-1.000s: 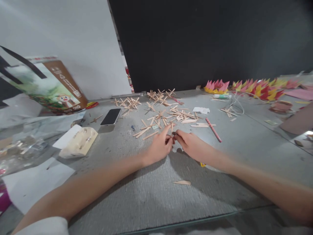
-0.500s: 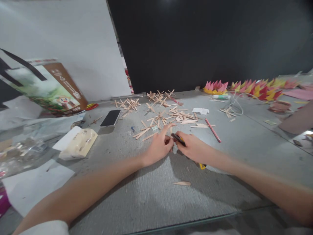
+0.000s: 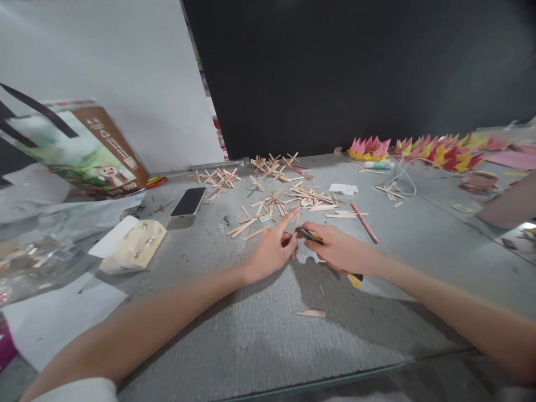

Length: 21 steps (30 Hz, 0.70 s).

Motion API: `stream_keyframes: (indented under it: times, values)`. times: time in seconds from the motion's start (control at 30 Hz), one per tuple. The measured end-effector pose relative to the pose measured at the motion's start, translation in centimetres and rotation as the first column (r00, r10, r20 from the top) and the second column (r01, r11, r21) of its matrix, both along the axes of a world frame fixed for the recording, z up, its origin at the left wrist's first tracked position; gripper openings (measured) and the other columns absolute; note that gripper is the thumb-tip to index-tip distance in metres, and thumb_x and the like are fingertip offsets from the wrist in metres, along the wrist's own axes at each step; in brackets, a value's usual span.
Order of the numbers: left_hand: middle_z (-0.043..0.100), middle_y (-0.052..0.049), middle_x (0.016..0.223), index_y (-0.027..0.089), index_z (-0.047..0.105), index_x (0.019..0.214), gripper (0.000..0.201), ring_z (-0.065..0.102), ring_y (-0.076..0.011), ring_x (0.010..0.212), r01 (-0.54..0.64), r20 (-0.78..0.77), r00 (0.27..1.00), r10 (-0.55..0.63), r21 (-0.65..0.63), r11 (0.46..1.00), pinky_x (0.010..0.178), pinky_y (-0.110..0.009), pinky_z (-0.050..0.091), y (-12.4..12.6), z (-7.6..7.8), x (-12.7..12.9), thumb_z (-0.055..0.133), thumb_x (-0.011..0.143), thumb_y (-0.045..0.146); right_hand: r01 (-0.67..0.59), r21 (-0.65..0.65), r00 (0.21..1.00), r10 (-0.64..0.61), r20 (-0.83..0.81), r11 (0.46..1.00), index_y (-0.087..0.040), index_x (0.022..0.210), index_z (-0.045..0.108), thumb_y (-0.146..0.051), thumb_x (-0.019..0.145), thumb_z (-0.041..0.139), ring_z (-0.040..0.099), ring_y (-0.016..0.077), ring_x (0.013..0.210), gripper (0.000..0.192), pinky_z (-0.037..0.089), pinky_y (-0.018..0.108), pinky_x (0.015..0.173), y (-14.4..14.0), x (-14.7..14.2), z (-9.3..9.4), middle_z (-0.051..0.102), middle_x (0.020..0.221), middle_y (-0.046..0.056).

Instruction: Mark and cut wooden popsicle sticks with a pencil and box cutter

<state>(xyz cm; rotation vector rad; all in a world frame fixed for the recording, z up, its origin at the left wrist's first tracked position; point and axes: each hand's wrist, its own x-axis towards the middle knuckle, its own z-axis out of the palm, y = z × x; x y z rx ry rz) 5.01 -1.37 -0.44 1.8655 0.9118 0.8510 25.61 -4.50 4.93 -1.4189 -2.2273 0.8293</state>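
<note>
Flat wooden sticks (image 3: 288,196), rough grey table (image 3: 259,329)

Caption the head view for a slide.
Right hand gripping a yellow-and-black utility knife beside the left hand, near scattered flat wooden craft sticks on a grey table.

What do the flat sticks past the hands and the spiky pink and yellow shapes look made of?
Sticks: likely bare wood, pale tan and matte, thin flat strips. Spiky shapes: apparently folded paper, with flat colour and sharp creased points.

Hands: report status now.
Right hand gripping yellow-black cutter. Left hand at cutter tip, forefinger out. Loose wooden sticks just beyond.
</note>
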Motion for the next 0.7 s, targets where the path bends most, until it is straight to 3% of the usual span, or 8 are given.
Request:
stream_keyframes:
  times: [0.1, 0.17, 0.3, 0.53, 0.7]
  values:
    - [0.071, 0.003, 0.075, 0.023, 0.049, 0.151, 0.048, 0.066, -0.0126, 0.057, -0.019, 0.033, 0.999, 0.022, -0.083, 0.996, 0.06, -0.023, 0.05, 0.1, -0.1, 0.1, 0.057, 0.105, 0.035, 0.012, -0.02, 0.999, -0.013, -0.036, 1.0, -0.025, 0.131, 0.058, -0.024, 0.103, 0.045, 0.065, 0.0193, 0.07, 0.03, 0.044, 0.031, 0.064, -0.2, 0.1, -0.2, 0.075, 0.093, 0.004]
    - [0.071, 0.002, 0.075, 0.022, 0.053, 0.132, 0.032, 0.066, -0.013, 0.055, -0.024, 0.052, 0.998, 0.031, -0.123, 0.992, 0.056, -0.023, 0.049, 0.2, -0.1, 0.2, 0.058, 0.104, 0.036, 0.028, -0.005, 0.999, -0.028, -0.041, 1.0, -0.024, 0.137, 0.055, -0.023, 0.103, 0.044, 0.067, 0.0205, 0.072, 0.036, 0.044, 0.031, 0.064, -0.3, -0.1, -0.7, 0.075, 0.091, 0.004]
    - [0.07, 0.003, 0.069, 0.023, 0.048, 0.11, 0.018, 0.064, -0.0129, 0.051, -0.051, 0.081, 0.995, 0.064, -0.152, 0.987, 0.052, -0.022, 0.047, 0.3, 0.2, 0.3, 0.059, 0.103, 0.035, 0.051, 0.015, 0.995, -0.049, -0.087, 0.999, -0.023, 0.132, 0.054, -0.025, 0.106, 0.04, 0.068, 0.0217, 0.076, 0.029, 0.045, 0.032, 0.068, -0.5, -0.9, -1.9, 0.075, 0.09, 0.005]
    - [0.068, 0.004, 0.069, 0.024, 0.045, 0.103, 0.018, 0.064, -0.0132, 0.052, -0.033, 0.09, 0.995, 0.046, -0.142, 0.989, 0.053, -0.023, 0.047, 0.3, 0.3, 0.3, 0.059, 0.103, 0.036, 0.022, 0.034, 0.995, -0.019, -0.101, 0.999, -0.024, 0.13, 0.056, -0.024, 0.103, 0.042, 0.069, 0.0204, 0.077, 0.03, 0.047, 0.032, 0.068, -0.1, -0.7, -1.7, 0.077, 0.097, 0.006]
    - [0.071, 0.002, 0.077, 0.024, 0.046, 0.101, 0.019, 0.065, -0.0127, 0.056, -0.006, 0.072, 0.997, 0.014, -0.116, 0.993, 0.056, -0.024, 0.048, 0.2, 0.1, 0.3, 0.058, 0.104, 0.039, -0.003, -0.206, 0.994, -0.019, -0.105, 0.979, -0.028, 0.142, 0.053, -0.03, 0.103, 0.046, 0.052, 0.0128, 0.04, 0.04, 0.034, 0.027, 0.041, 0.0, 0.5, 0.4, 0.068, 0.073, -0.003]
